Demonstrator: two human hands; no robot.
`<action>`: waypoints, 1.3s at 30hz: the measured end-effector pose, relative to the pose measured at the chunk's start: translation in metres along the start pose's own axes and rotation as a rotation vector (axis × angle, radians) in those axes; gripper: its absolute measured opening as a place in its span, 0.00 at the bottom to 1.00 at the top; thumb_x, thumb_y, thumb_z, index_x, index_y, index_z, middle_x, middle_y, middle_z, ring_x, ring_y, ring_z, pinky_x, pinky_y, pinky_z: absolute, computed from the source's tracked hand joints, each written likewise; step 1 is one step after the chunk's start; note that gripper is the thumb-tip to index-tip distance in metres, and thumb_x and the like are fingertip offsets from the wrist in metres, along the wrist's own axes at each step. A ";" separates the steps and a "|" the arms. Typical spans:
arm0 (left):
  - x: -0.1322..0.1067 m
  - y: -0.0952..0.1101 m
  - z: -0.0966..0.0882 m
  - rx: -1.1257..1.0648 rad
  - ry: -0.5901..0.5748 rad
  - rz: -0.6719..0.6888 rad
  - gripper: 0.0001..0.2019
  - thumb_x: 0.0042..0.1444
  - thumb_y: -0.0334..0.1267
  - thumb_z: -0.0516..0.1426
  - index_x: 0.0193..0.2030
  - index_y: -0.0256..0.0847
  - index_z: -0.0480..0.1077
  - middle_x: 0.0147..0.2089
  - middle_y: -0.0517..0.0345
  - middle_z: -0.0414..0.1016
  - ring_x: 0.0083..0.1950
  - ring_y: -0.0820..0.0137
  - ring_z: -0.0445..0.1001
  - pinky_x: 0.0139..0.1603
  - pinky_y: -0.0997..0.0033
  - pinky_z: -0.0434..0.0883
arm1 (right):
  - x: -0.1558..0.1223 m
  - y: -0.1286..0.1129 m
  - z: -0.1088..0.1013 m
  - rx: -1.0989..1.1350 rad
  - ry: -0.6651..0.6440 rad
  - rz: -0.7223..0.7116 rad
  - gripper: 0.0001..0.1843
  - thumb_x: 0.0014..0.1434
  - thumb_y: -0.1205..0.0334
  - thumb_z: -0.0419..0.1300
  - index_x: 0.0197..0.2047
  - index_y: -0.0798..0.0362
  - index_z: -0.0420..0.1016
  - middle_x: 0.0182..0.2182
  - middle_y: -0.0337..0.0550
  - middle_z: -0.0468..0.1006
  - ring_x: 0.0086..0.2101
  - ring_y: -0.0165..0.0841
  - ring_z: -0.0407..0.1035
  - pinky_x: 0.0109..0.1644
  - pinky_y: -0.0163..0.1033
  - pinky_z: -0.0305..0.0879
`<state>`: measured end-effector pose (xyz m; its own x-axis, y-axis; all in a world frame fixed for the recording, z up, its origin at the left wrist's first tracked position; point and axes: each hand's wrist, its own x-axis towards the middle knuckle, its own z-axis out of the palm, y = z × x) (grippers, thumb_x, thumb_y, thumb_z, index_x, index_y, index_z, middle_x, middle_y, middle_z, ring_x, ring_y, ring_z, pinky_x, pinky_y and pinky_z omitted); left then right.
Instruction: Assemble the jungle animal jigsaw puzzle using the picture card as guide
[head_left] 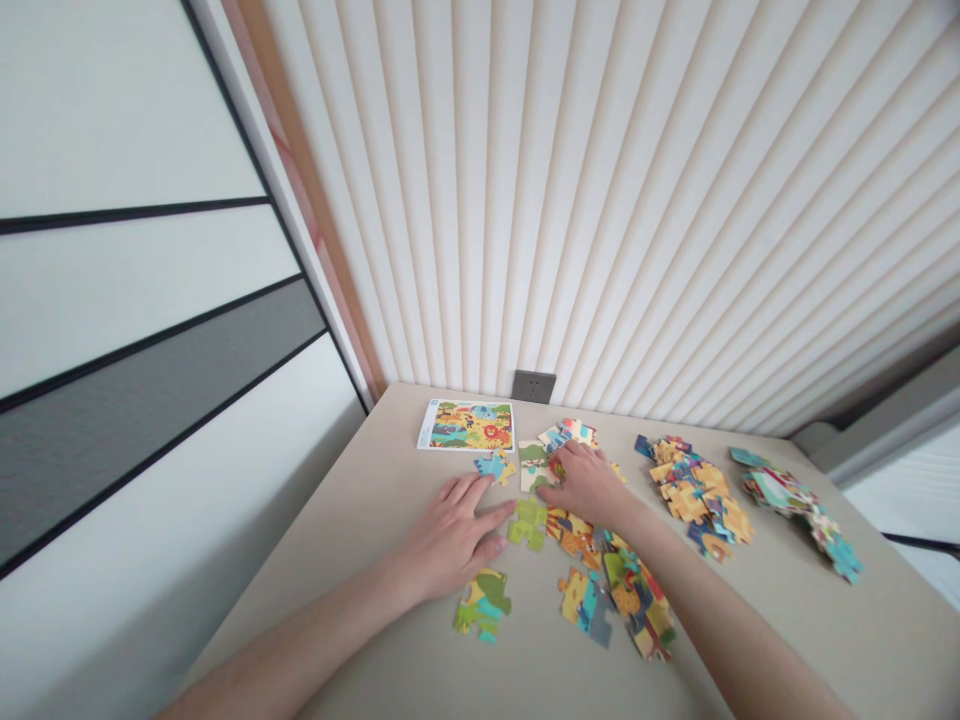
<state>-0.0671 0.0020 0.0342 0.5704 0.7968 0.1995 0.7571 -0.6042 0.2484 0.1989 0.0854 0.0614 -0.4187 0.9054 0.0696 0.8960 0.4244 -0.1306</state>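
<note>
My left hand (456, 535) lies flat on the beige table (360, 600), fingers stretched out, its fingertips touching a green puzzle piece (529, 522). My right hand (586, 480) rests palm down on a piece with a green and white picture (534, 464), its fingers curled over it. A blue and yellow piece (494, 465) lies just beyond my left hand. A green, blue and yellow piece (484, 603) lies near my left wrist. Several joined colourful pieces (622, 590) run under my right forearm.
A printed picture card of the puzzle (467, 424) lies at the table's far edge below a grey wall socket (534, 386). Two heaps of loose pieces (697, 492) (799, 505) lie to the right. A ribbed white wall stands behind.
</note>
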 end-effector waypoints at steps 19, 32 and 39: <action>-0.015 -0.027 0.000 -0.214 0.138 -0.061 0.41 0.56 0.48 0.70 0.73 0.48 0.59 0.66 0.47 0.69 0.66 0.52 0.68 0.69 0.48 0.66 | -0.026 -0.066 0.001 0.248 0.035 -0.110 0.21 0.57 0.45 0.71 0.46 0.49 0.74 0.45 0.47 0.78 0.49 0.45 0.73 0.55 0.48 0.66; -0.015 -0.032 -0.006 -0.139 0.105 -0.088 0.26 0.61 0.41 0.64 0.66 0.47 0.68 0.63 0.51 0.72 0.64 0.55 0.70 0.67 0.51 0.68 | 0.030 0.012 0.015 0.086 0.041 -0.219 0.26 0.67 0.49 0.62 0.64 0.49 0.72 0.60 0.52 0.77 0.60 0.46 0.69 0.65 0.53 0.61; -0.015 -0.028 -0.010 -0.122 0.069 -0.065 0.16 0.66 0.42 0.60 0.59 0.48 0.74 0.63 0.51 0.71 0.65 0.55 0.69 0.68 0.49 0.66 | 0.034 0.019 0.015 0.077 0.044 -0.228 0.29 0.68 0.49 0.62 0.68 0.49 0.68 0.58 0.54 0.79 0.60 0.46 0.70 0.69 0.56 0.54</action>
<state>-0.0997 0.0064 0.0337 0.4953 0.8341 0.2427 0.7449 -0.5515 0.3755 0.1991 0.1243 0.0469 -0.6003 0.7859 0.1485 0.7647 0.6184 -0.1813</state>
